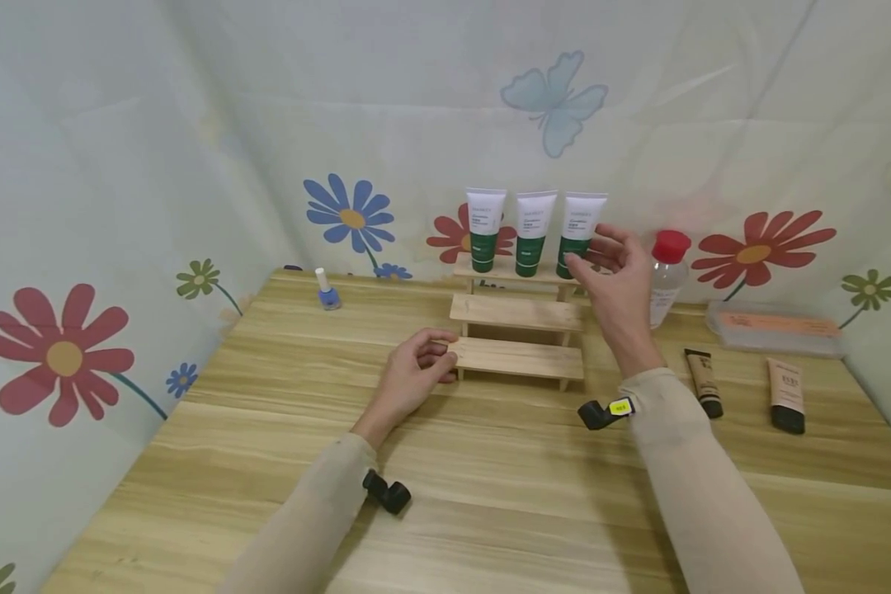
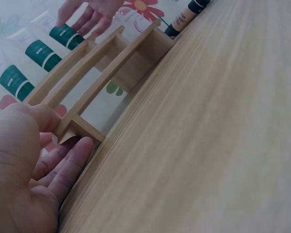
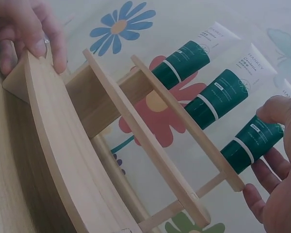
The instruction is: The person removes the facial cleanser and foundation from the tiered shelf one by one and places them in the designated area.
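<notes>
A small three-step wooden display stand [image 1: 516, 312] is on the table. Three white-and-green squeeze tubes stand in a row on its top step: a left tube [image 1: 484, 229], a middle tube [image 1: 535, 233] and a right tube [image 1: 581, 235]. My right hand [image 1: 615, 276] pinches the right tube low down, between thumb and fingers, its base at the step. With my left hand [image 1: 413, 375] I grip the left end of the lowest step, thumb above and fingers beneath, as the left wrist view shows. The two lower steps bear nothing.
Right of the stand are a red-capped clear bottle [image 1: 667, 276], a flat clear case [image 1: 775, 328], a small gold-and-black tube [image 1: 704, 382] and a beige tube [image 1: 787, 396]. A blue nail polish bottle [image 1: 328, 293] stands at the back left. Flowered curtain [image 1: 416, 124] hangs behind.
</notes>
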Demonstrator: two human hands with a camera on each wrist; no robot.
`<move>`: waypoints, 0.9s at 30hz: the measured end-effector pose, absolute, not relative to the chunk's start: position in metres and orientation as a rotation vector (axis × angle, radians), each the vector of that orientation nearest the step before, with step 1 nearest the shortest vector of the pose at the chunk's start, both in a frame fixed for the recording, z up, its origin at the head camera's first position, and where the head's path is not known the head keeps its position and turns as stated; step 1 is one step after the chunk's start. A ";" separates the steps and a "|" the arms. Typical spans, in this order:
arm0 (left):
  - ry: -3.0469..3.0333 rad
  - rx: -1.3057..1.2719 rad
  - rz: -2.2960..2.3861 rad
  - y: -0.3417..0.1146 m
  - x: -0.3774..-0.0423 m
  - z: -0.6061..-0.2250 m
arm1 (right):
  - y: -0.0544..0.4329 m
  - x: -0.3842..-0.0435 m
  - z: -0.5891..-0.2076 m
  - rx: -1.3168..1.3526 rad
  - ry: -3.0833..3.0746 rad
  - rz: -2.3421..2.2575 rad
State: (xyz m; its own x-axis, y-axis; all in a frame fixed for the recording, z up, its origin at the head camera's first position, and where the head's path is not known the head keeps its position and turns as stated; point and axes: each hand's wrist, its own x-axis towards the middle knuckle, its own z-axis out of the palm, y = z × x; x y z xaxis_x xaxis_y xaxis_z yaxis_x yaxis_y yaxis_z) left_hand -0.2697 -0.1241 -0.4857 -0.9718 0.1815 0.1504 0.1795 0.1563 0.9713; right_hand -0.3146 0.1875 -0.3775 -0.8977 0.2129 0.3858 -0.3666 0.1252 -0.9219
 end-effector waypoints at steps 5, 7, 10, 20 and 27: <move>2.392 0.377 2.005 -0.123 -0.270 -0.485 | 0.185 -0.319 -0.376 0.127 -1.990 1.802; 2.397 0.376 2.004 -0.123 -0.270 -0.485 | 0.184 -0.321 -0.375 0.117 -1.996 1.796; 2.402 0.371 2.002 -0.122 -0.270 -0.485 | 0.183 -0.324 -0.376 0.104 -2.006 1.794; 2.403 0.360 1.998 -0.123 -0.269 -0.485 | 0.183 -0.326 -0.377 0.070 -2.058 1.761; 2.409 0.365 1.990 -0.123 -0.270 -0.486 | 0.181 -0.325 -0.376 0.077 -2.032 1.775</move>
State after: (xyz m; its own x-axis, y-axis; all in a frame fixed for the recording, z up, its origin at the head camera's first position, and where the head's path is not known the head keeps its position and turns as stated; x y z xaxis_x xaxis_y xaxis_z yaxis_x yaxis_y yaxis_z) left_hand -0.2699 -0.1233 -0.4861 -0.9731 0.1750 0.1499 0.1803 0.1731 0.9683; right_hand -0.3247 0.1809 -0.3765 -0.9023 0.2403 0.3580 -0.3224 0.1752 -0.9302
